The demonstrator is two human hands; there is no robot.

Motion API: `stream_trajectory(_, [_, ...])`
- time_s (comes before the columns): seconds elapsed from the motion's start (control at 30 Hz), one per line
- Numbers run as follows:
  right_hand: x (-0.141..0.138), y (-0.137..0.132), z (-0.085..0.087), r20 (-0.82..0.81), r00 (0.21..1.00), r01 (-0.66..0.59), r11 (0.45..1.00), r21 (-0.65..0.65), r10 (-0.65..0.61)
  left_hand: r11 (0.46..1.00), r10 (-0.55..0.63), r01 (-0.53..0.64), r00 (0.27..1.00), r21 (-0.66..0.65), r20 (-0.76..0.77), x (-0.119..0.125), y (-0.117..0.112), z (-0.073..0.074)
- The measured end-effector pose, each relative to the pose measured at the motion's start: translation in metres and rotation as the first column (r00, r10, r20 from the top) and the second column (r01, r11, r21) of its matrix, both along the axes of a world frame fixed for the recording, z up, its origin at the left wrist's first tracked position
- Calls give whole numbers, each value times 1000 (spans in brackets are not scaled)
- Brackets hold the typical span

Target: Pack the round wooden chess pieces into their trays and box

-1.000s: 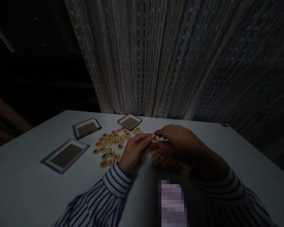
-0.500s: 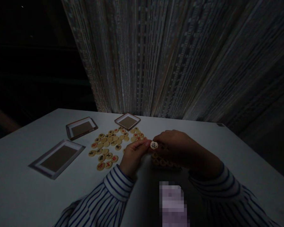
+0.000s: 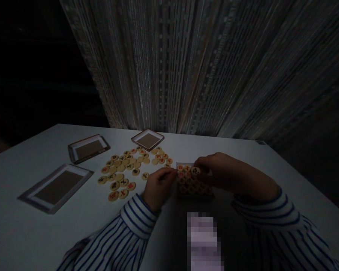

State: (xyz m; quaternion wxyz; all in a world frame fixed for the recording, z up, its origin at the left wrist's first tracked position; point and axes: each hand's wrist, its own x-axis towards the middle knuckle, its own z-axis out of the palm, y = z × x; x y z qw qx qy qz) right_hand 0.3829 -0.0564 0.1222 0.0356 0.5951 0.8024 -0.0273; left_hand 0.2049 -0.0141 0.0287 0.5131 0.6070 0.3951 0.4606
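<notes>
My right hand point(image 3: 219, 171) is closed on a round xiangqi piece point(image 3: 196, 170) with a black character, pinched at its right edge over a small box. Rows of xiangqi pieces point(image 3: 183, 189), red and black marked, fill much of that box point(image 3: 183, 163); my right hand covers its right part. Beside the box's left wall is my left hand point(image 3: 158, 186), fingers curled together and tips at the box edge. Whether it holds anything is hidden. To its left, many loose xiangqi pieces point(image 3: 125, 162) lie spread on the white table point(image 3: 81, 233), some face up, some blank side up.
Three shallow trays with brown bottoms lie on the table: one at the near left point(image 3: 55, 188), one behind it point(image 3: 89, 148), one at the back point(image 3: 147, 140). A string curtain point(image 3: 164, 67) hangs behind the table. The light is dim.
The black-marked piece has gone from between both hands to my right hand alone, lower and to the right over the box. My hands have parted, showing more of the box. The view has shifted slightly.
</notes>
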Motion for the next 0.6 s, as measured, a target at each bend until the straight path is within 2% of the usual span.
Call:
stream_trajectory(0.1, [5,-1,-2,19,1000,6,999,-47,-5,995,13,-8,999,102,-51,1,0,-4])
stream_trajectory(0.2, [6,0,-5,45,999,1,998,-68,2,990,14,-4,998,142,-69,0,1,-7])
stream_trajectory(0.6, [7,10,-23,127,991,59,983,-175,-36,991,13,-5,998,135,-62,-1,4,-11])
